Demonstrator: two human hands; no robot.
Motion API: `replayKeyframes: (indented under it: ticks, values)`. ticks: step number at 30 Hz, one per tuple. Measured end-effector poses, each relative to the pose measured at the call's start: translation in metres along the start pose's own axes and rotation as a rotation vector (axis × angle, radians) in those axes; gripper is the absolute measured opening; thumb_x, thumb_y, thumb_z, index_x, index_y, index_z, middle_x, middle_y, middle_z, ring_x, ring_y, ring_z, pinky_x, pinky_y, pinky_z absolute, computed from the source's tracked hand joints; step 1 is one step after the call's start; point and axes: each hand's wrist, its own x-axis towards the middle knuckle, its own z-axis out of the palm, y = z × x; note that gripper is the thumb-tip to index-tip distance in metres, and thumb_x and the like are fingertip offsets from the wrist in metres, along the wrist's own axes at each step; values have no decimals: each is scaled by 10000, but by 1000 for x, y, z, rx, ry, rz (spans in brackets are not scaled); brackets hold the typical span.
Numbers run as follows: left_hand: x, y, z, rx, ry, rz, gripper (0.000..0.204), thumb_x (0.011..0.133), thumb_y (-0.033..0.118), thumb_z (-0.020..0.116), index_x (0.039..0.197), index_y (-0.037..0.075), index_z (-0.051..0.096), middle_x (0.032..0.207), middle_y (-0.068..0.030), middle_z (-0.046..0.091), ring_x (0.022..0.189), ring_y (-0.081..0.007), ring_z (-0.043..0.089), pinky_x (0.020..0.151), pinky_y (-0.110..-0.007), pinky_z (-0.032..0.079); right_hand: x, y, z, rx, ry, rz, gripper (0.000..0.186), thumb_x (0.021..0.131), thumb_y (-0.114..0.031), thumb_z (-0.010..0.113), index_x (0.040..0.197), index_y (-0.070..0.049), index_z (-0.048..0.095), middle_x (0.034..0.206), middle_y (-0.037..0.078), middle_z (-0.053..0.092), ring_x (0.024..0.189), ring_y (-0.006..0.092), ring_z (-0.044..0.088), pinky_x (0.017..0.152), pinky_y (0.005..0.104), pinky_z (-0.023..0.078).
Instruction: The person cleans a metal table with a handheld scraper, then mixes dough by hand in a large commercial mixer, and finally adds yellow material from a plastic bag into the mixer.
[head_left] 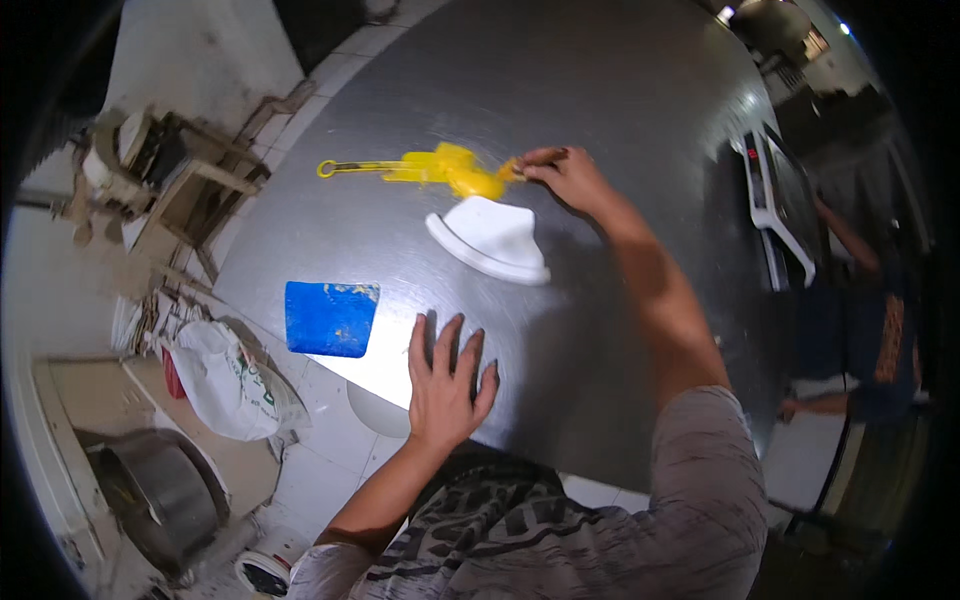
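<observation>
My left hand lies flat near the steel table's front edge, fingers spread and holding nothing. At the table's middle, my right hand is closed in a pinch. An orange-yellow bit shows at its fingertips, too small to name. It meets the right end of a bright yellow mass, part lumpy and part flat. Out of its left side runs a thin yellow handle ending in a ring. Just in front of the mass lies a white curved plate with a thick rim. A blue flat scraper, smeared with residue, rests left of my left hand.
The steel table has a curved look and reflects light. A white-framed device stands at its right edge, with another person's arm beyond. On the left are a wooden stand, a white bag and a metal pot.
</observation>
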Motion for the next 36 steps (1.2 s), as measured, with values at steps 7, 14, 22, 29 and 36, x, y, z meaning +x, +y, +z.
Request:
replayKeyframes:
  ticks: [7,14,22,29,36]
  values:
    - [6,-3,7,-11,-2,213,343,781,167,564,1108,66,544,1221,-175,430,1233,-433,223,1025,-550,142,-322,27,-35,462,497,661,203,818,-222,605,875,-29,637,832,60,617,823,154,579,729,287,456]
    - [91,5,35,211,-24,536,292,813,185,580,1088,86,578,1169,-150,514,1217,-412,291,1005,-494,247,-423,43,-16,-1042,471,1026,264,839,-253,496,844,-22,623,835,155,625,791,223,595,729,408,447]
    - [112,-58,36,277,40,647,252,798,164,602,1043,104,595,994,-122,587,1063,-361,449,968,-446,305,-472,-2,-12,305,913,913,312,903,-241,411,1005,0,581,788,81,608,791,181,590,777,318,456]
    - [71,-40,10,285,96,548,363,839,204,562,1180,84,524,1205,-136,471,1226,-369,263,1021,-477,211,-442,-23,76,-374,960,585,331,919,-268,374,993,8,542,828,115,613,854,191,582,763,358,473]
    - [22,-9,9,245,81,519,350,850,191,540,1173,57,521,1217,-128,475,1235,-357,257,1020,-479,205,-522,14,-4,-672,468,1408,256,863,-226,462,904,-12,597,893,165,592,890,261,564,805,370,444]
